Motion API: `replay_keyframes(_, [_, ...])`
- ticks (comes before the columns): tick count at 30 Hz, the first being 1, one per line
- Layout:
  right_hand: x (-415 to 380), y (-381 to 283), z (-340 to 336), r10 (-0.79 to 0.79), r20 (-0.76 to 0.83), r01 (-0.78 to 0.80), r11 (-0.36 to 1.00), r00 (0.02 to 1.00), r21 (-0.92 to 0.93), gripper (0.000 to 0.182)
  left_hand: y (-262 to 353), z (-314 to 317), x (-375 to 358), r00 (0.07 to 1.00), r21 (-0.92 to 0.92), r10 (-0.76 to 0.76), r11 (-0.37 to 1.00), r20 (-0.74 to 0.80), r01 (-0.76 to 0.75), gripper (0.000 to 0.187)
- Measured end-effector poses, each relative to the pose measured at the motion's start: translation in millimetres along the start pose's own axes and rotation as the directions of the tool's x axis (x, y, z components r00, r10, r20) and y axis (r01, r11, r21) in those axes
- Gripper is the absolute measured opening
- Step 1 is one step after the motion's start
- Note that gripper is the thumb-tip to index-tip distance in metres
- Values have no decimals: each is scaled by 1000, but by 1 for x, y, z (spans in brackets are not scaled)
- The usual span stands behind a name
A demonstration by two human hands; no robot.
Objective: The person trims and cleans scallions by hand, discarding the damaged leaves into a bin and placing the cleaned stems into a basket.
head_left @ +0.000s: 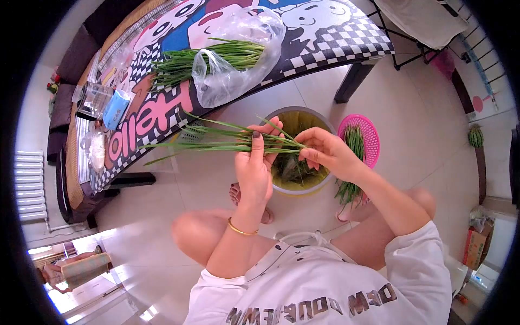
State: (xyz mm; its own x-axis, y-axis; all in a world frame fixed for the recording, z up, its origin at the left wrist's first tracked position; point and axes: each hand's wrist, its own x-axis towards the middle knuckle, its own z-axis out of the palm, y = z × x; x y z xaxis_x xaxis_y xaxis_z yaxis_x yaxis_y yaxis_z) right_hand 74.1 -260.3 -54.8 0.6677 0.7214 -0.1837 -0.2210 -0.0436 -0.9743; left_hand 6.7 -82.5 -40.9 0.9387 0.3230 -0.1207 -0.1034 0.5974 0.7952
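Both my left hand (255,168) and right hand (327,154) pinch long, thin green stalks (235,145) over a round, grey-rimmed bin (298,190), so I should grip softly and keep their ends lined up.

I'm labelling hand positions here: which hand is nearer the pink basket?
Right. In this view, the right hand appears just left of the pink basket; the left hand is farther left, with the right hand between it and the basket.
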Motion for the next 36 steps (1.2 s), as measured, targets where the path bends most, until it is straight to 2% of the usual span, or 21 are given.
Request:
replay_keyframes(2, [6,11,1,-150,-84,143,987,985,-77,26,-4,1,0,1000,-12,-24,1000,-9,24,18])
replay_keyframes(5, [9,4,-1,-246,-127,197,929,961,-313,25,-10,3,-1,999,0,-48,999,-15,48,18])
replay_keyframes(8, [13,-1,-3,-208,-108,164,933,972,-319,20,-14,5,-2,998,4,-53,999,-21,53,18])
replay_keyframes(11, [17,5,-6,-120,-129,88,969,984,-230,20,-15,6,-3,998,-11,-53,999,-27,53,18])
replay_keyframes(14, [18,12,-7,-63,-117,59,998,991,-37,23,-16,3,-3,999,-22,-38,999,-38,37,17])
replay_keyframes(17, [13,-7,0,-21,-151,47,984,988,171,29,-10,4,-2,998,-48,-2,999,-61,-1,16])
replay_keyframes(20, [8,-6,-6,-252,-133,219,950,958,-220,43,-8,1,-1,995,-88,7,996,-102,-16,14])
replay_keyframes(21, [8,-9,-5,-379,-114,297,850,918,-434,42,-8,-1,-1,993,-101,6,995,-119,-18,13])
replay_keyframes(23, [6,-16,-4,-590,7,376,506,807,-776,38,-9,-4,-1,993,-111,10,994,-117,-23,13])
replay_keyframes(26, [7,-11,6,-628,17,375,442,778,-815,32,-10,-1,-2,994,-110,11,994,-107,-23,12])
replay_keyframes(29, [9,-7,10,-611,29,343,403,791,-848,24,-11,2,-4,995,-106,12,994,-94,-22,13])
replay_keyframes(32, [9,-4,9,-578,17,334,447,816,-830,21,-10,2,-5,996,-106,23,994,-82,-32,15])
replay_keyframes(35, [8,-6,11,-460,-111,301,726,881,-618,16,-9,3,-5,994,-77,56,995,-94,-64,16])
replay_keyframes(36, [9,-3,11,-446,-125,309,771,886,-557,15,-9,4,-4,992,-63,70,995,-100,-77,16])
